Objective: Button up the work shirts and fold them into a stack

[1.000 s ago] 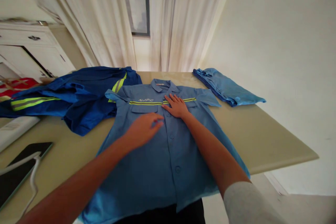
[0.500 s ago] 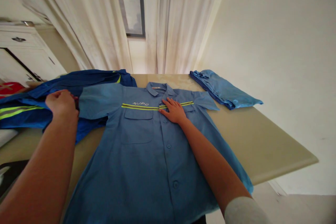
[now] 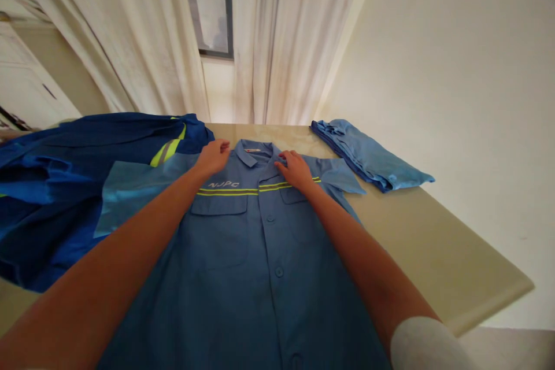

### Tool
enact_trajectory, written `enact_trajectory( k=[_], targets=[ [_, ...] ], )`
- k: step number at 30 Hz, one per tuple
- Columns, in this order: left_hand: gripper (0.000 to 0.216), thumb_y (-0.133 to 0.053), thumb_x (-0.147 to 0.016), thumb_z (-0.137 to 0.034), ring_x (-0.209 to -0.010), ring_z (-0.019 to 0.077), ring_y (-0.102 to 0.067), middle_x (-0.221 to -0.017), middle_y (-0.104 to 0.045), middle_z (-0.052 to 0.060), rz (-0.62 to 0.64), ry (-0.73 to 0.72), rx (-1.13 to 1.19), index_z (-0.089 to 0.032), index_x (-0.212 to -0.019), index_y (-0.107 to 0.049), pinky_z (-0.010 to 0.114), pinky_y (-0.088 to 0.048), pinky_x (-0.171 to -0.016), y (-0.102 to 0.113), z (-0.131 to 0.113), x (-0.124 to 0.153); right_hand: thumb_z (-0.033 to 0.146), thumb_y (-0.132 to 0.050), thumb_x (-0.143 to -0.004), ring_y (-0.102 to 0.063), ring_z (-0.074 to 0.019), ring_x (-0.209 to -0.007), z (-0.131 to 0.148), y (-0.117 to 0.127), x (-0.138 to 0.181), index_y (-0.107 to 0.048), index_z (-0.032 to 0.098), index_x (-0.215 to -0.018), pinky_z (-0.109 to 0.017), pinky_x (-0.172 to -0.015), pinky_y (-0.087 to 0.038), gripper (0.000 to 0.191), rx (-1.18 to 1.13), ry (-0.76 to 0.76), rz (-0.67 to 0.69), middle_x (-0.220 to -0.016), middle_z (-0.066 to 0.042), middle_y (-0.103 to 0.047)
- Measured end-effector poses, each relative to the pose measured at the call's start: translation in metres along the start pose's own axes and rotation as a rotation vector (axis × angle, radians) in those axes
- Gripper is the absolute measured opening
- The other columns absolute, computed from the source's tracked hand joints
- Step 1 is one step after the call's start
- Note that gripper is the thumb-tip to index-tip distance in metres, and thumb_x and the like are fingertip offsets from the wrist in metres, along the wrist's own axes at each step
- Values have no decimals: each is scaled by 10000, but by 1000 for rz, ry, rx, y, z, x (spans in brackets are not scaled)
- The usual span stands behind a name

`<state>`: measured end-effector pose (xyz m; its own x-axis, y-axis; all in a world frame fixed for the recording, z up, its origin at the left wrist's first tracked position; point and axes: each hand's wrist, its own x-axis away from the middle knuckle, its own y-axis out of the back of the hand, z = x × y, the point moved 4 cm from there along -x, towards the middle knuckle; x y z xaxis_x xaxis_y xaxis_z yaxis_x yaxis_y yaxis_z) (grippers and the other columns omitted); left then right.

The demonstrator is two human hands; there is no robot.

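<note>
A light blue short-sleeved work shirt with a yellow chest stripe lies flat and buttoned on the beige table, collar away from me. My left hand rests at the shirt's left shoulder beside the collar, fingers curled onto the fabric. My right hand lies on the right shoulder just beside the collar, fingers bent and touching the cloth. Both arms reach forward across the shirt's front. The left sleeve is spread out flat over darker clothing.
A dark blue jacket with yellow reflective bands is heaped at the left, partly under the shirt's sleeve. A folded light blue garment lies at the table's far right. White curtains hang behind; the table edge runs along the right.
My left hand left the spread sleeve and moved right to the collar. My right hand slid up from the chest stripe to the shoulder. The view shifted closer and leftward.
</note>
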<state>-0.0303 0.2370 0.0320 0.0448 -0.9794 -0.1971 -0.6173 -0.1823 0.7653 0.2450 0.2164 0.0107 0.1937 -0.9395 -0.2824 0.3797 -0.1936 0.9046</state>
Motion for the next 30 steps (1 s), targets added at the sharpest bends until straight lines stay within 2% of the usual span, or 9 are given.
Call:
enact_trajectory(
  k=[3, 6, 8, 11, 16, 20, 24, 26, 30],
  targets=[
    [465, -583, -935, -292, -1328, 303, -633, -1433, -658, 210, -5, 114, 26, -109, -1360, -629, 392, -477, -1116, -30, 9, -33, 441, -700, -973, -577, -318, -1360, -23, -8, -32, -570, 125, -1459, -426, -1156, -428, 594, -68, -45, 16, -1463, -195, -609],
    [541, -718, -861, -394, -1281, 338, -655, -1363, -706, 189, -14, 133, 69, -153, -1341, -653, 442, -505, -1069, -46, 11, -54, 449, -794, -887, -609, -299, -1338, -37, -23, -55, -491, 141, -1540, -415, -1126, -463, 783, -238, -74, 130, -1466, -184, -620],
    [494, -771, -808, -426, -1165, 325, -704, -1217, -772, 151, 7, 91, 129, -173, -1228, -719, 422, -541, -998, -49, 9, -61, 375, -833, -835, -654, -289, -1263, -41, -30, -65, -526, 148, -1515, -406, -1079, -493, 780, -281, -85, 149, -1370, -158, -686],
    [352, -733, -827, -429, -1006, 279, -735, -1047, -804, 106, 45, -61, 241, -176, -1067, -779, 366, -566, -906, -42, -4, -61, 291, -810, -814, -687, -267, -1124, -41, -27, -73, -636, 149, -1400, -386, -1001, -511, 628, -292, -44, 96, -1207, -108, -743],
    [396, -663, -889, -465, -934, 247, -734, -1025, -807, 71, 26, -314, 369, -174, -1132, -777, 351, -577, -897, -8, -33, -25, 360, -778, -812, -634, -212, -868, -29, 2, -59, -702, 138, -1141, -316, -810, -486, 404, -368, 168, 97, -924, -22, -704],
    [372, -663, -920, -499, -1013, 265, -730, -1071, -803, 79, -2, -537, 254, -196, -1098, -785, 399, -558, -977, 13, -45, 30, 334, -762, -812, -566, -262, -1007, -19, 37, -16, -643, 168, -1002, -363, -896, -416, 279, -62, 331, -61, -1060, -89, -648],
    [376, -636, -951, -544, -1134, 266, -705, -1163, -787, 82, 278, -806, -29, -248, -1138, -774, 424, -503, -1079, 4, -43, 86, 200, -718, -784, -519, -292, -1095, -14, 46, 34, -617, 191, -1059, -382, -934, -366, 294, 225, 458, 76, -1164, -117, -620],
    [417, -557, -994, -556, -1163, 261, -693, -1207, -773, 83, 341, -817, -114, -252, -1199, -755, 412, -499, -1088, -1, -36, 99, 117, -669, -760, -521, -286, -1107, -14, 47, 48, -619, 198, -1137, -374, -929, -367, 389, 265, 461, 123, -1205, -111, -616],
    [475, -342, -1056, -396, -1199, 277, -671, -1260, -752, 114, 146, -666, -222, -216, -1272, -724, 451, -475, -1112, 2, -21, 86, 58, -528, -862, -547, -269, -1173, -6, 49, 51, -644, 213, -1227, -380, -982, -387, 413, 224, 395, 88, -1266, -103, -634]
  ],
)
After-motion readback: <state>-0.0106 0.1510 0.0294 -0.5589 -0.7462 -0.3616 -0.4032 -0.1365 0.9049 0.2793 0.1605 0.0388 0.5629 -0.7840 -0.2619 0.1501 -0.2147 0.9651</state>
